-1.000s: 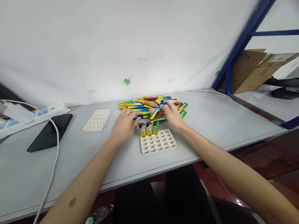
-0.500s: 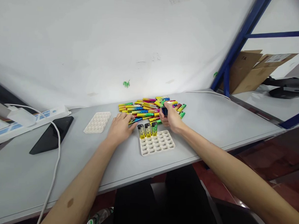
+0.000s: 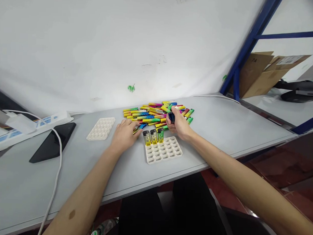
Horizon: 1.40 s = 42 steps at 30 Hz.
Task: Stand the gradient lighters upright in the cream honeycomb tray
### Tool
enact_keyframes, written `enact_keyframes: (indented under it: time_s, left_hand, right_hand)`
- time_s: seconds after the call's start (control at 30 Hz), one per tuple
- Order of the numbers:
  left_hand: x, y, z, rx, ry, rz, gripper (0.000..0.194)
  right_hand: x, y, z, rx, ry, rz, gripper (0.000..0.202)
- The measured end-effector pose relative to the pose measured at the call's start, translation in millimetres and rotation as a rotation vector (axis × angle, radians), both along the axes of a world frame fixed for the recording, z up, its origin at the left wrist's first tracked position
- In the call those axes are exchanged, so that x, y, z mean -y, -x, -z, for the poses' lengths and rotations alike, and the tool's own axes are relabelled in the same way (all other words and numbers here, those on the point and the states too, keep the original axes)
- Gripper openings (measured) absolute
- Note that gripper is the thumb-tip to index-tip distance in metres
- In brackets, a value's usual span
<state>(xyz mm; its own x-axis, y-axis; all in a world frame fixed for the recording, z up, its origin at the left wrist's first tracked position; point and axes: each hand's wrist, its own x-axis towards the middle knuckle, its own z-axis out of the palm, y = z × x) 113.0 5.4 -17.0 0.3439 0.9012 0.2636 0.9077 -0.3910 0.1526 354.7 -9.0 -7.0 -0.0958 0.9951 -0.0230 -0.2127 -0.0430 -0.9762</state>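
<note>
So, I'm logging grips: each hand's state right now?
Left hand: partly curled at a slim, shiny blue-and-yellow lighter; grip unclear.
Right hand: closed, holding a dark blue object, mostly hidden.

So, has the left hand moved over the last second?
Yes, a little to the left: judged against the green wall mark, the left hand has shifted that way, closer to the left tray.
</note>
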Motion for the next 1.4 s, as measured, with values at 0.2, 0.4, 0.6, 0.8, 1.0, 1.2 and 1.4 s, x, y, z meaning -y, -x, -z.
enact_keyframes:
  time_s: [0.2,0.4,0.6,0.8,1.0,1.2,1.4]
  left_hand:
    - [4.4,-2.7,-2.6,-0.029,-0.012,-0.014,0.033]
    - [9.0,-7.3,-11.4,-0.058,-0.004,-0.106,0.031]
    - [10.0,-2.2,-14.8,0.088,0.058,-0.175,0.031]
    - [8.6,0.1,-13.0,0.218,0.048,-0.146,0.035]
    - [8.2,-0.5,-12.2,0.233,0.063,-0.105,0.036]
    - [9.7,-2.9,-12.1,0.231,0.089,-0.107,0.036]
    - [10.6,-3.6,-11.6,0.242,0.107,-0.094,0.034]
  right_hand:
    - [4.7,-1.6,-2.0,0.000,-0.019,-0.062,0.049]
    - [3.4,-3.0,-2.2,-0.025,-0.079,-0.050,0.050]
    - [3.8,-8.3,-5.6,-0.008,-0.182,-0.054,0.034]
    - [12.5,-21.0,-14.1,0.386,-0.293,-0.119,0.037]
    - [10.5,-21.6,-5.7,0.495,-0.334,-0.203,0.022]
    - [8.3,-23.7,0.4,0.444,-0.410,-0.227,0.022]
    - [14.1,-25.2,-7.0,0.439,-0.457,-0.275,0.020]
